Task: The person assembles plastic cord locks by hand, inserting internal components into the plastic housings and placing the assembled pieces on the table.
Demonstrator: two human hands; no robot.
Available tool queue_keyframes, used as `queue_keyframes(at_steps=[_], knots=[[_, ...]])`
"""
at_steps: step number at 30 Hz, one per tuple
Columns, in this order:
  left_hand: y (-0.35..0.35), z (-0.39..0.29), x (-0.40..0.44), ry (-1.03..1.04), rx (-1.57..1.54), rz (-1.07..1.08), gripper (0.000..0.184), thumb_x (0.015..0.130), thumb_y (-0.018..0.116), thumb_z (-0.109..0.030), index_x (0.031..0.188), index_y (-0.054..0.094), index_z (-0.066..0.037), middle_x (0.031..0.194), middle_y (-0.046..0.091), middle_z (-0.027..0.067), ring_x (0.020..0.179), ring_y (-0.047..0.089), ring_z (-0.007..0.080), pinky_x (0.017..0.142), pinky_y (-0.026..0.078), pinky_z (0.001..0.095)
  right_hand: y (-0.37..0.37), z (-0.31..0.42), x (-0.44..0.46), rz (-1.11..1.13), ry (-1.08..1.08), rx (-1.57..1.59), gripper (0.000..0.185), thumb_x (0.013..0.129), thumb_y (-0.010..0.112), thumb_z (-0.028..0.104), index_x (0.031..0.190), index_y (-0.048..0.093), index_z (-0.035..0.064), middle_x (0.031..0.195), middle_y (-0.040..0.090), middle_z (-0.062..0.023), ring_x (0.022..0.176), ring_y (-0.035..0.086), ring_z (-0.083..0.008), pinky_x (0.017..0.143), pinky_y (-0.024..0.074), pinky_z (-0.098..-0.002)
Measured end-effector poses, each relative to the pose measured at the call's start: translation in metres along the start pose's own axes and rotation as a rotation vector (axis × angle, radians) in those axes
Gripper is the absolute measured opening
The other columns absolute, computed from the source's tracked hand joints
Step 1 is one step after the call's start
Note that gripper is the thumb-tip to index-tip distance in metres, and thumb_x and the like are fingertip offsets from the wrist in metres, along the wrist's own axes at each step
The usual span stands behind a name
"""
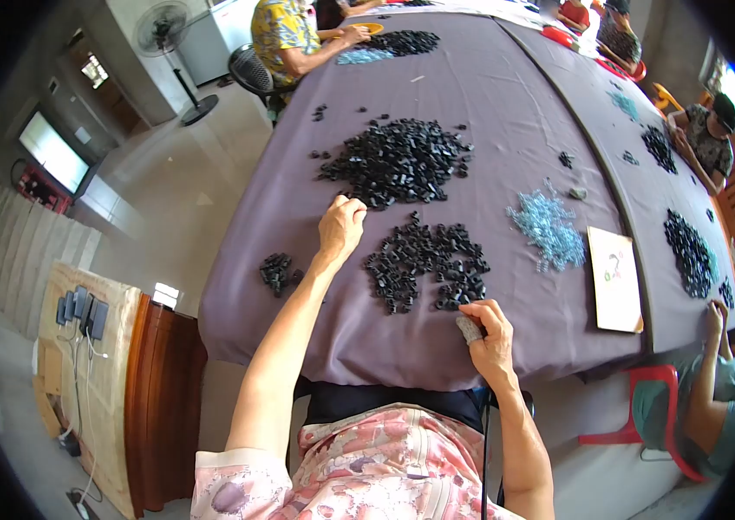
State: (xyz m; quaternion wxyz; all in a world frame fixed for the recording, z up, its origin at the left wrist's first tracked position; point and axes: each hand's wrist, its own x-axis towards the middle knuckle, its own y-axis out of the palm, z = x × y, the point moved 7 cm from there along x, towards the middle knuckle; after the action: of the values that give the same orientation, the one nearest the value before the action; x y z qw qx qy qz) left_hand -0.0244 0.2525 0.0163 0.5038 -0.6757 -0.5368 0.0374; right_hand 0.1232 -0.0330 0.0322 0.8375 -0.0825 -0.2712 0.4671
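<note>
My left hand (pixel 341 227) is closed, its fingertips at the lower left edge of a large heap of small black plastic pieces (pixel 398 165). Whatever those fingers pinch is hidden. Below that heap lies a looser spread of the same black pieces (pixel 424 260). At its lower right edge is my right hand (pixel 490 336), fingers bent together over the cloth. A grey wrapping or pad (pixel 469 329) shows at its thumb side; I cannot tell whether it is worn or held. A small cluster of black pieces (pixel 276 273) sits left of the loose spread.
Light-blue small parts (pixel 548 230) are piled to the right, near a card with a drawing (pixel 615 279). A grey-purple cloth (pixel 298 334) covers the table. Other people work along its far end and right side. A red chair (pixel 675 416) stands at right, a wooden cabinet (pixel 168 390) at left.
</note>
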Motion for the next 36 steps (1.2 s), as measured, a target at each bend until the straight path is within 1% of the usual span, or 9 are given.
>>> queue_keyframes(at_steps=[5, 7, 11, 13, 18, 25, 28, 29, 36], knots=[[0.004, 0.002, -0.001, -0.020, -0.023, 0.103, 0.008, 0.079, 0.060, -0.018, 0.079, 0.062, -0.011, 0.081, 0.057, 0.0106, 0.077, 0.058, 0.0316, 0.066, 0.047, 0.0418, 0.000, -0.002, 0.000, 0.011, 0.019, 0.032, 0.033, 0.065, 0.054, -0.015, 0.094, 0.061, 0.0011, 0.088, 0.056, -0.0102, 0.078, 0.060, -0.0243, 0.069, 0.0479, -0.0291], [0.003, -0.006, -0.005, 0.029, -0.034, 0.128, 0.009, 0.078, 0.061, -0.018, 0.079, 0.064, -0.009, 0.079, 0.058, 0.0085, 0.069, 0.059, 0.0240, 0.063, 0.046, 0.0353, -0.002, 0.000, 0.000, 0.000, 0.009, 0.042, 0.033, 0.065, 0.054, -0.014, 0.093, 0.061, 0.0011, 0.087, 0.056, -0.0104, 0.079, 0.060, -0.0247, 0.068, 0.0479, -0.0293], [0.006, -0.006, -0.020, 0.000, -0.156, 0.066, 0.012, 0.076, 0.065, -0.011, 0.086, 0.064, -0.005, 0.080, 0.058, 0.0076, 0.065, 0.057, 0.0172, 0.062, 0.047, 0.0294, -0.003, -0.003, -0.001, -0.017, -0.010, 0.038, 0.033, 0.065, 0.054, -0.013, 0.093, 0.061, 0.0016, 0.087, 0.056, -0.0112, 0.079, 0.059, -0.0267, 0.068, 0.0477, -0.0306], [0.005, -0.008, -0.029, -0.070, -0.234, 0.003, 0.016, 0.073, 0.065, -0.007, 0.088, 0.061, -0.005, 0.081, 0.056, 0.0095, 0.069, 0.058, 0.0229, 0.064, 0.047, 0.0339, -0.003, -0.002, -0.001, -0.011, -0.018, 0.032, 0.033, 0.065, 0.054, -0.013, 0.093, 0.061, 0.0019, 0.087, 0.056, -0.0114, 0.079, 0.059, -0.0274, 0.068, 0.0475, -0.0310], [0.004, -0.013, -0.034, -0.047, -0.225, -0.084, 0.022, 0.070, 0.065, -0.003, 0.091, 0.059, -0.004, 0.082, 0.055, 0.0091, 0.072, 0.056, 0.0225, 0.067, 0.047, 0.0345, -0.003, -0.001, -0.002, -0.021, -0.033, 0.003, 0.035, 0.063, 0.052, -0.014, 0.093, 0.061, 0.0016, 0.088, 0.057, -0.0114, 0.079, 0.059, -0.0279, 0.068, 0.0474, -0.0311], [0.004, -0.011, -0.037, -0.028, -0.226, -0.114, 0.023, 0.070, 0.065, -0.004, 0.092, 0.059, -0.006, 0.081, 0.055, 0.0077, 0.076, 0.055, 0.0249, 0.070, 0.045, 0.0379, -0.033, -0.003, -0.001, -0.249, 0.056, -0.087, 0.018, 0.075, 0.062, -0.004, 0.092, 0.061, 0.0027, 0.077, 0.056, -0.0077, 0.064, 0.054, -0.0154, 0.060, 0.0443, -0.0256], [0.005, -0.009, -0.039, -0.019, -0.220, -0.109, 0.023, 0.070, 0.065, -0.004, 0.091, 0.058, -0.007, 0.081, 0.055, 0.0075, 0.077, 0.055, 0.0255, 0.070, 0.044, 0.0384, -0.050, -0.033, 0.000, -0.304, 0.172, -0.107, 0.021, 0.077, 0.057, -0.007, 0.095, 0.062, 0.0026, 0.079, 0.058, -0.0009, 0.064, 0.053, -0.0076, 0.057, 0.0441, -0.0214], [0.006, -0.009, -0.039, -0.016, -0.215, -0.106, 0.023, 0.070, 0.065, -0.004, 0.091, 0.058, -0.007, 0.080, 0.055, 0.0074, 0.078, 0.055, 0.0257, 0.070, 0.044, 0.0385, -0.055, -0.042, 0.001, -0.333, 0.230, -0.083, 0.022, 0.073, 0.059, -0.006, 0.093, 0.062, 0.0028, 0.079, 0.058, -0.0080, 0.062, 0.052, -0.0161, 0.059, 0.0441, -0.0261], [0.004, -0.013, -0.040, -0.004, -0.213, -0.105, 0.023, 0.070, 0.066, -0.005, 0.091, 0.057, -0.008, 0.081, 0.055, 0.0066, 0.079, 0.055, 0.0262, 0.071, 0.043, 0.0389, -0.083, -0.056, 0.033, -0.346, 0.112, -0.570, 0.020, 0.074, 0.054, -0.003, 0.093, 0.058, 0.0015, 0.086, 0.060, -0.0159, 0.077, 0.060, -0.0320, 0.069, 0.0478, -0.0385]])
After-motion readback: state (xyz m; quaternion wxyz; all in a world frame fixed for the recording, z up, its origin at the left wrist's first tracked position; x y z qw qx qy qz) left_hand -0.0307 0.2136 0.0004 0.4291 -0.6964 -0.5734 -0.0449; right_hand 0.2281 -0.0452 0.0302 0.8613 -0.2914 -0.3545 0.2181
